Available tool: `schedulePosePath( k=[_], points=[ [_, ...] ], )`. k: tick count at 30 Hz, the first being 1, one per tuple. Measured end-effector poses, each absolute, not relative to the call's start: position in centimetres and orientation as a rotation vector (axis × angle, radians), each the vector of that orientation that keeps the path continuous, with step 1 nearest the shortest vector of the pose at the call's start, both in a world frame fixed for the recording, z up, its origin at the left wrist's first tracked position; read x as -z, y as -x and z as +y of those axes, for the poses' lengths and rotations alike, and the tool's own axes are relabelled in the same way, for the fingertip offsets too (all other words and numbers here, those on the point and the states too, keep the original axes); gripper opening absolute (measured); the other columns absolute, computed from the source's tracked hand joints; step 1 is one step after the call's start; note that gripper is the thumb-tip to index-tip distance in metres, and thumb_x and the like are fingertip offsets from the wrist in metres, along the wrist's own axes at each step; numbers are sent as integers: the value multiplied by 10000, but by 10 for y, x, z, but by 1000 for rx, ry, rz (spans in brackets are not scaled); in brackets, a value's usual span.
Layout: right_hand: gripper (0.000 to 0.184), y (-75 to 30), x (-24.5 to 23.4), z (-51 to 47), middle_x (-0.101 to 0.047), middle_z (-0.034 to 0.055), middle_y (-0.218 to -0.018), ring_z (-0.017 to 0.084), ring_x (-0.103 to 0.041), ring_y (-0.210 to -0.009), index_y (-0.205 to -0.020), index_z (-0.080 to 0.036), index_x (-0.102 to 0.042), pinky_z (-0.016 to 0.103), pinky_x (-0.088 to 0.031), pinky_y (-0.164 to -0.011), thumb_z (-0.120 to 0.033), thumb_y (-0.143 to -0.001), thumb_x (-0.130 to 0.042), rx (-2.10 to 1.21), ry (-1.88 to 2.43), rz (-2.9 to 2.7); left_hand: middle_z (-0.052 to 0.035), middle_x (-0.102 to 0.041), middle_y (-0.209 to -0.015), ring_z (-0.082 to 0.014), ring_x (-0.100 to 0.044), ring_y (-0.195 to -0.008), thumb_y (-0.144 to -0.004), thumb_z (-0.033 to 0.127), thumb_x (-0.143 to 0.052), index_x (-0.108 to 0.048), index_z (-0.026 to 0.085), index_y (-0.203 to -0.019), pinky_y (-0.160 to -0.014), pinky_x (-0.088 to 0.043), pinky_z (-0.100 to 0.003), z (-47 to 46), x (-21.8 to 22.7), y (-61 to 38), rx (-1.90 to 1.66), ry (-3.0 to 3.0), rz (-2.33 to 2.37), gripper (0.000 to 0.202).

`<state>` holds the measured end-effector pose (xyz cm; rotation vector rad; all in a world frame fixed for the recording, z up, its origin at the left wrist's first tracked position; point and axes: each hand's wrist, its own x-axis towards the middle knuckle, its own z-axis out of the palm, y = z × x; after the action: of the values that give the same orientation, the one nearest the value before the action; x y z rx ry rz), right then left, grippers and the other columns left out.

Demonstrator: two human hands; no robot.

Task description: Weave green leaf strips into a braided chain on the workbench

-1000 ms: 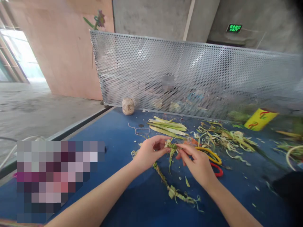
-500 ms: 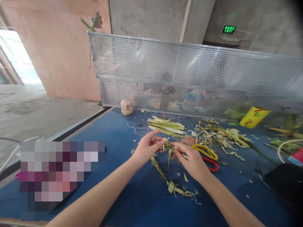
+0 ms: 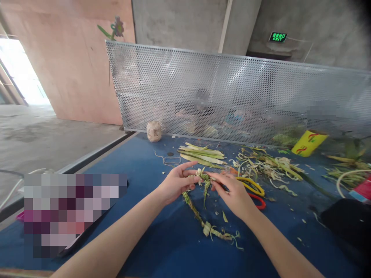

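Both my hands hold a knotted green plant-fibre braid [image 3: 205, 177] above the blue table. My left hand [image 3: 177, 182] pinches its left side between thumb and fingers, with the index finger stretched out. The fingertips of my right hand [image 3: 231, 190] close on its right end. A long tail of the braid [image 3: 197, 213] hangs below my left hand and lies on the table, ending in frayed curls. Flat green leaf strips [image 3: 204, 153] lie just beyond my hands. Scissors with yellow and red handles [image 3: 251, 186] lie partly hidden behind my right hand.
A heap of shredded leaf scraps [image 3: 266, 164] lies at the right, near a yellow roll [image 3: 309, 143]. A twine ball [image 3: 154, 131] stands by the perforated metal screen [image 3: 179, 77]. A black object [image 3: 344, 220] is at the right edge. A person sits behind the screen.
My left thumb and fingers have shifted slightly on the braid, and its knotted part has turned a little. Both hands keep their hold. The view has moved slightly.
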<state>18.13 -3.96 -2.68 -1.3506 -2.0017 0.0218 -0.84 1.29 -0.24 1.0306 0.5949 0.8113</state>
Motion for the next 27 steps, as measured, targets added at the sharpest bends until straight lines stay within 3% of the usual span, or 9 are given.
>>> schedulePosePath(
  k=[6,11,15,22,27],
  points=[
    [368,-178,24,-44,-628,63,-1068,208,-581,-943,-1193,-215,-487,361,-444,-831,-257,-827,-487,60,1292,-2022,-33,-653,-748,-100,-579,-595,-609,157,-728,-463,120,-1170,-552,-419,-226,13,8,2,-823,-1136,628,622],
    [245,-177,23,-43,-682,57,-849,200,-620,-754,-1043,-206,-585,375,-428,-758,-316,-835,-520,202,1259,-2025,-51,-651,-780,-107,-554,-594,-598,153,-701,-478,96,-1149,-541,-419,-238,15,17,-3,-829,-1280,655,597],
    [185,-177,25,-41,-684,47,-784,175,-611,-664,-977,-210,-617,352,-417,-730,-291,-856,-504,203,1239,-2078,-51,-662,-777,-105,-557,-626,-595,102,-665,-501,106,-1135,-579,-398,-226,15,17,-1,-832,-1436,688,564],
    [186,-176,26,-42,-687,42,-791,180,-619,-703,-954,-216,-621,339,-442,-724,-311,-857,-494,157,1194,-2020,-78,-658,-859,-138,-581,-717,-636,133,-595,-459,118,-1184,-642,-424,-248,13,11,7,-816,-1639,699,565],
    [163,-173,28,-44,-688,28,-826,189,-621,-758,-917,-236,-646,307,-487,-692,-302,-812,-540,7,1271,-1932,-27,-622,-837,-91,-487,-580,-676,122,-505,-480,181,-1188,-573,-400,-221,6,8,9,-837,-2053,809,516]
  ],
)
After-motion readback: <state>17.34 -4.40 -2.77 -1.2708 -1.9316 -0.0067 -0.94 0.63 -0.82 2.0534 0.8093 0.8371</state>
